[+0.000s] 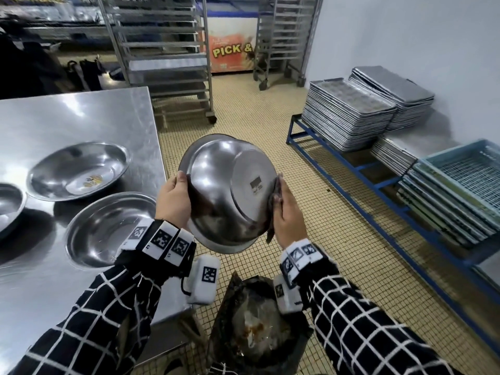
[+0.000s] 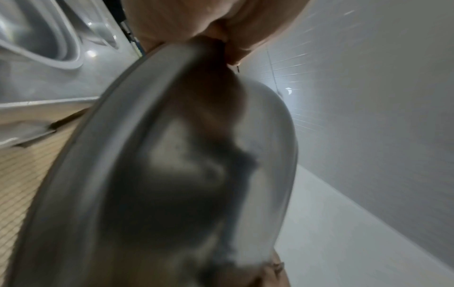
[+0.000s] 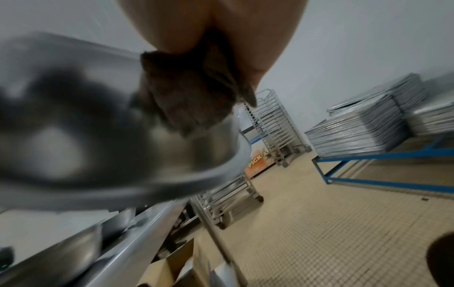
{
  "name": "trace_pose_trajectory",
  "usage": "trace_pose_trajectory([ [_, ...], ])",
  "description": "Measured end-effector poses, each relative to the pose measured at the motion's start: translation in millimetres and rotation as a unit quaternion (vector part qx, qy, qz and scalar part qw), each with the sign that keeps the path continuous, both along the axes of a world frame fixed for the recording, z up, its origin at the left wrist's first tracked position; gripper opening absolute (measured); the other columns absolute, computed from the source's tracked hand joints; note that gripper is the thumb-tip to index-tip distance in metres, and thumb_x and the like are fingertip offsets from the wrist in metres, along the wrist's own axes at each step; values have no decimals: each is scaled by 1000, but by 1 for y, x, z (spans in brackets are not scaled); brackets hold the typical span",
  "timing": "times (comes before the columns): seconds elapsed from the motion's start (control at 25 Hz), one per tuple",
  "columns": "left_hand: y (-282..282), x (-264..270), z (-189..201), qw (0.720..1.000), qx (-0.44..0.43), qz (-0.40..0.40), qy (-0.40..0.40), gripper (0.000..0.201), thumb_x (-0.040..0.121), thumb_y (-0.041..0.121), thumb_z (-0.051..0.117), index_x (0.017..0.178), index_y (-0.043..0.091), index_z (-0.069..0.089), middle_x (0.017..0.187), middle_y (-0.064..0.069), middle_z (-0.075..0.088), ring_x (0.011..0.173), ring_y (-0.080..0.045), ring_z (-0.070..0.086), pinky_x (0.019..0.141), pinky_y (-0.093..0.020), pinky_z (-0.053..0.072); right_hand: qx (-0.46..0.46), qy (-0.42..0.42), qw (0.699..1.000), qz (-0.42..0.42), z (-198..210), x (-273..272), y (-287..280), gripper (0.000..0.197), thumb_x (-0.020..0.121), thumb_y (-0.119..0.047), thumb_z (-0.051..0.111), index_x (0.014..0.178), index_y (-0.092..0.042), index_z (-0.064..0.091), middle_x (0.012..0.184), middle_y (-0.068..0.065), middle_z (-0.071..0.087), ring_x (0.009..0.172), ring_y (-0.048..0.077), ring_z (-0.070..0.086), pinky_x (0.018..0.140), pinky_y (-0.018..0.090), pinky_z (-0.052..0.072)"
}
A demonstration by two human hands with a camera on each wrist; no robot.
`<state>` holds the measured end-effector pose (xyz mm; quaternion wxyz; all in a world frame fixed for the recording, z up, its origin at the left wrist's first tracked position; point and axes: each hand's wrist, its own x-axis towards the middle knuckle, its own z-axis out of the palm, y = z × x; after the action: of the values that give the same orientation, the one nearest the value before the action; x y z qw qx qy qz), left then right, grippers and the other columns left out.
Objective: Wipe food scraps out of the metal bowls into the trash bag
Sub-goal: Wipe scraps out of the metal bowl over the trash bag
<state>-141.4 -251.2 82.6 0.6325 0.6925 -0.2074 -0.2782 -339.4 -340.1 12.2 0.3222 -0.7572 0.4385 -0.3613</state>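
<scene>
left hand: grip on bowl rim | right hand: grip on cloth, plain only at wrist

My sleeves: black with a thin white grid check. Each wrist wears a black band set with white blocks printed with black square markers; a white marked box with a black cord hangs beneath.
</scene>
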Motion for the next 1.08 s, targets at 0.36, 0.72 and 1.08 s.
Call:
trace_pose_trajectory([
  [0.36,-4,-20,4,999,29,21,-35,25,102,32,35,95,17,54,88,2,56,93,-19,54,85,-29,40,-191,3,974,125,42,47,19,50,101,-29,30,148,-11,29,155,1,23,145,14,13,117,23,17],
  [0.72,2,-16,-8,997,4,-17,-73,28,102,28,40,82,20,59,78,3,57,87,-19,53,84,-32,42,133,46,990,12,45,-12,-32,40,103,-31,30,142,-24,39,129,9,57,103,17,54,84,27,43],
  [1.08,3,-29,-16,957,109,-187,-193,28,94,44,48,87,24,68,86,-1,70,87,-23,66,83,-41,54,-17,-123,991,-42,45,-15,12,18,94,-28,50,111,-20,52,106,-5,59,94,8,62,76,21,54],
])
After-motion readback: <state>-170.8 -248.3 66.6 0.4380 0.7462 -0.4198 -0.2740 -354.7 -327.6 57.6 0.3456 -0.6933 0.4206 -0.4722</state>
